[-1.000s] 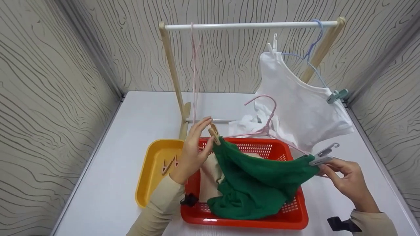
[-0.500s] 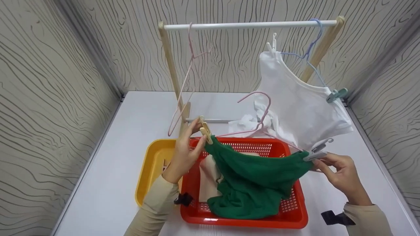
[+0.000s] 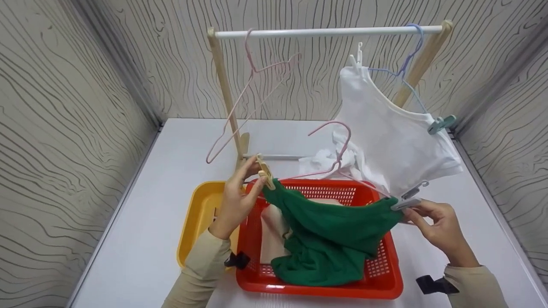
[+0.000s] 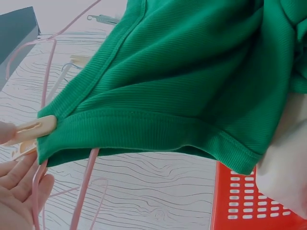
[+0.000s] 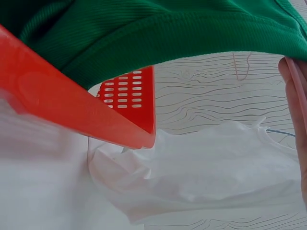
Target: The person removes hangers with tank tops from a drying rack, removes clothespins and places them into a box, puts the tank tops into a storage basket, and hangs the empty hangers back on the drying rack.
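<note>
Nearest, two beige sleeves (image 3: 199,267) with black wrist mounts (image 3: 238,260) reach in over a red basket (image 3: 321,291) standing on a white counter (image 3: 128,252). Above the basket, a green garment (image 3: 334,231) is held up by its two upper corners, its edge sagging between them and its lower part bunched in the basket on beige cloth (image 3: 272,239). The left hand (image 3: 235,201) pinches a yellowish clothespin (image 3: 266,174) at one corner, fingers narrow around it; the fingers of the right hand (image 3: 439,222) pinch the opposite corner just beside a grey clothespin (image 3: 404,204). A pink hanger (image 3: 342,147) stands hook-up behind the garment, its arms sloping to those corners. Left of the basket lies a yellow tray (image 3: 188,231), partly behind the left forearm. Farther back, a white garment (image 3: 398,137) hangs from a blue hanger (image 3: 404,64), with a white clothespin (image 3: 355,62) and a green clothespin (image 3: 442,124) at its shoulders. A second pink hanger (image 3: 252,70) hangs bare on the rack's white rail (image 3: 325,32), before a wood-patterned wall (image 3: 299,90)
</note>
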A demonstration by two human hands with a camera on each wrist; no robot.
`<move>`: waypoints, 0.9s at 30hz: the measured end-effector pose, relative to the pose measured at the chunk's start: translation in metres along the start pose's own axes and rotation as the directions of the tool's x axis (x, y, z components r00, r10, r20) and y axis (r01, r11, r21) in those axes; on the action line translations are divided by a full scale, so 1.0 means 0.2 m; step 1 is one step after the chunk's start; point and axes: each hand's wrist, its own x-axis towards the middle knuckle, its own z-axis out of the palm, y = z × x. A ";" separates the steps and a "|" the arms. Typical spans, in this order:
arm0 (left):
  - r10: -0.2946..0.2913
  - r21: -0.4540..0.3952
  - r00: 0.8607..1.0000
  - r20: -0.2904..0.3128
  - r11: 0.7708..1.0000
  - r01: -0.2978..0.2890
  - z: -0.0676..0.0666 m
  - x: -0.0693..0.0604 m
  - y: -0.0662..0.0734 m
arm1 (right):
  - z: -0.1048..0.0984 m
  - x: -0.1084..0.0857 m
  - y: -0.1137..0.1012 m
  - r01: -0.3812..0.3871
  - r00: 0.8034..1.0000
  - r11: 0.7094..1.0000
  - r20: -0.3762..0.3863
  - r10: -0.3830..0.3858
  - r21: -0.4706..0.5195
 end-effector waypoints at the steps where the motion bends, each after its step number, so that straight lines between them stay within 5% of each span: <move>1: -0.008 -0.009 1.000 0.005 1.000 0.008 0.00 0.00 0.00 | 0.00 0.00 0.00 0.002 1.000 1.000 0.002 -0.002 -0.011; 11: -0.068 -0.075 0.996 0.062 0.995 0.073 0.01 0.00 -0.01 | -0.01 0.00 -0.02 -0.046 0.998 0.977 0.020 0.051 -0.211; 27: 0.048 -0.098 0.997 0.053 0.994 -0.042 0.01 0.00 -0.03 | 0.00 0.00 -0.02 -0.049 0.999 0.966 0.011 0.053 -0.253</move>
